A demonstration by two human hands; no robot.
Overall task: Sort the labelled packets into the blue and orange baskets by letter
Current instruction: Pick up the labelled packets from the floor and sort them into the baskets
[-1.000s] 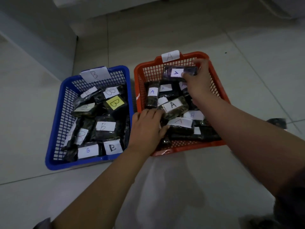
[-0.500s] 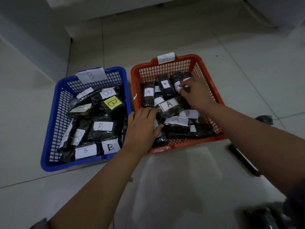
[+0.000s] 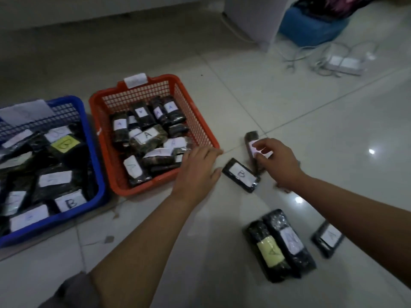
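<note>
Floor: pale glossy tiles [image 3: 311,112] with thin grout lines and a couple of bright light spots on the right; the far left part lies in dull shadow under a pale wall.
Blue basket: the blue basket [image 3: 95,174] sits at the far left, partly cut off by the frame, full of dark packets with white labels and one yellow label [image 3: 65,143], several reading B; a paper tag stands on its far rim.
Orange basket: the orange basket [image 3: 191,121] sits just right of the blue one, holding dark packets marked A, with a white tag [image 3: 135,80] on its far rim.
Left hand: the left hand [image 3: 196,168] lies palm down over the near right corner of the orange basket, fingers straight and close together, holding nothing.
B packet: a dark packet labelled B [image 3: 241,175] lies on the tiles between the two hands.
Right hand: the right hand [image 3: 274,162] has its fingers curled onto a dark packet [image 3: 251,138] on the floor, fingertips on its white label; the letter is hidden.
Near packets: two packets side by side, one with a yellow A label [image 3: 270,252] and one with a white label [image 3: 291,241], lie near right; another A packet [image 3: 328,237] lies further right, by the forearm.
Far right: a blue tub [image 3: 311,27], a white box [image 3: 343,63] and loose white cables [image 3: 298,53] rest on the floor.
</note>
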